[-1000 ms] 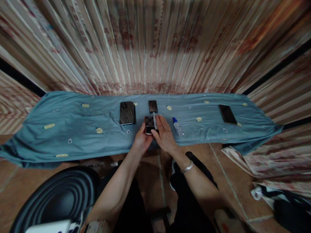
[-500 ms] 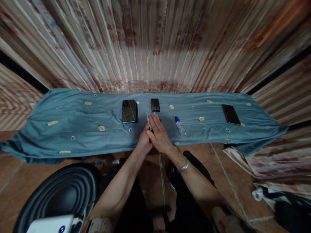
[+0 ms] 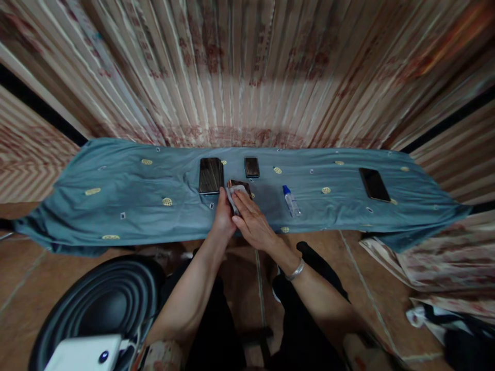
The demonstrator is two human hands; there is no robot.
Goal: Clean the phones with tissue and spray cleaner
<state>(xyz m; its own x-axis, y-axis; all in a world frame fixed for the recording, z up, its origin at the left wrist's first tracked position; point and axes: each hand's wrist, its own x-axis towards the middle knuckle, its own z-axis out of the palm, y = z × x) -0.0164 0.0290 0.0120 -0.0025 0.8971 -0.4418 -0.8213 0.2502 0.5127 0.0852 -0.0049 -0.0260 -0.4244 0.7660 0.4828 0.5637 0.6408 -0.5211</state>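
Mostly covered: dark case [image 3: 245,186], held in left hand [image 3: 223,216]; right hand [image 3: 253,221] flat on pale cloth [image 3: 232,192], grip unclear.

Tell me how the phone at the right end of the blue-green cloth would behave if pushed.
The phone is probably stiff, being a thin, straight-edged slab. Lying flat, it seems unlikely to roll or tip. The wrinkled cloth beneath might bunch up.

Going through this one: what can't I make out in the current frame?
All in the head view:
- Most of the dark object's surface: covered by the pale cloth and right hand.
- Left hand's fingertips: hidden behind what it holds.
- White device's near end: cut off by the bottom edge.
- Any print on the blue-capped bottle: too small.
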